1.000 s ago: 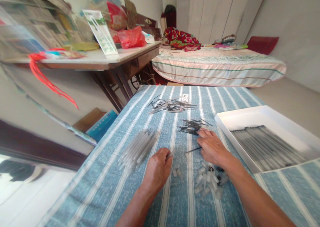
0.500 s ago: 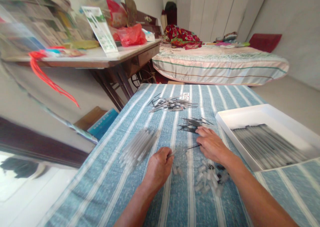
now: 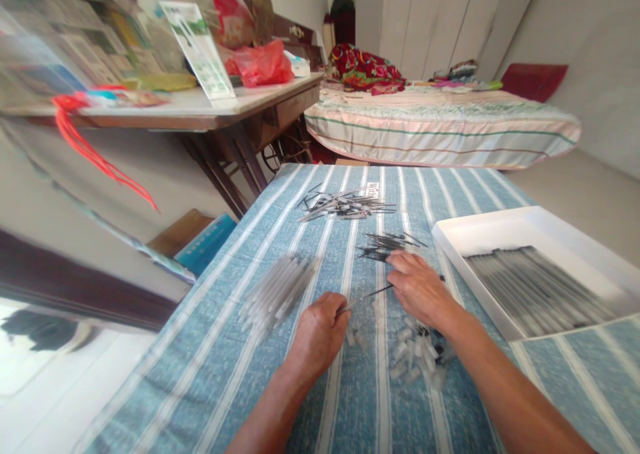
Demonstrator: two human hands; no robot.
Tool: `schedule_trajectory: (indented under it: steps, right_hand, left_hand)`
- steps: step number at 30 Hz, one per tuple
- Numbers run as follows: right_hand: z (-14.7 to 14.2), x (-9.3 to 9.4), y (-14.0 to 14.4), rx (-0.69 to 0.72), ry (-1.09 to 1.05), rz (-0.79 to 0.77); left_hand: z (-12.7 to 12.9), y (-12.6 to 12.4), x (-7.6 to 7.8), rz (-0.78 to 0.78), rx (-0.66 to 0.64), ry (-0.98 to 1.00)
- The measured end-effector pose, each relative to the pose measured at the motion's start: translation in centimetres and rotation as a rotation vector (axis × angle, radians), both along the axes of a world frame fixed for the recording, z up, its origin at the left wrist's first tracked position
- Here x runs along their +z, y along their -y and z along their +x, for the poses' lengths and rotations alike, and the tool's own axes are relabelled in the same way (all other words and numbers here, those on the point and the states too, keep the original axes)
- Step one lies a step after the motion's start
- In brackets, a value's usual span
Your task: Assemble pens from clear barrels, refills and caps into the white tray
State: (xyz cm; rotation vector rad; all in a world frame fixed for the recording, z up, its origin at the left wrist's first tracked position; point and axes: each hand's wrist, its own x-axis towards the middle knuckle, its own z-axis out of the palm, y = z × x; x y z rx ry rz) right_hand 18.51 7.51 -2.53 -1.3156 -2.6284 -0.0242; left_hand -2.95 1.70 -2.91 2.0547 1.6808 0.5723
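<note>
Low over the striped cloth, my left hand (image 3: 323,327) is closed in a pinch on a slim pale pen part, mostly hidden by the fingers. My right hand (image 3: 420,287) is closed on a thin black pen refill (image 3: 379,291), which slants down toward the left fingertips. Whether its end is inside the pale part I cannot tell. Beyond the right fingers lies a bunch of black refills (image 3: 390,242). Left of my left hand is a stack of whitish pen barrels (image 3: 280,291). Small translucent caps (image 3: 417,354) are heaped beside the right wrist.
A white open box (image 3: 500,224) on the right holds a row of dark-looking pens (image 3: 535,291). Toward the far edge lies a mixed heap of thin pen parts (image 3: 345,204). A desk (image 3: 270,101) stands at the back left, and a bed (image 3: 440,127) is behind the table.
My right hand has shifted slightly left, bringing the black refill up to the left fingertips. The left hand stays nearly in place.
</note>
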Motion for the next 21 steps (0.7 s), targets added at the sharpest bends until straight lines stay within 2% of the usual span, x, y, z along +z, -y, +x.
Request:
schedule_trajectory:
  steps: [6, 14, 21]
  right_hand:
    - [-0.3, -0.1, 0.2, 0.011, 0.019, 0.007]
    - [-1.0, 0.2, 0.7, 0.046, 0.011, 0.035]
    - [-1.3, 0.8, 1.1, 0.078, -0.059, 0.136]
  left_hand:
    - [0.0, 0.1, -0.1, 0.014, -0.028, 0.013]
    - [0.6, 0.3, 0.6, -0.035, -0.024, 0.053]
    - [0.7, 0.2, 0.9, -0.127, 0.032, 0.216]
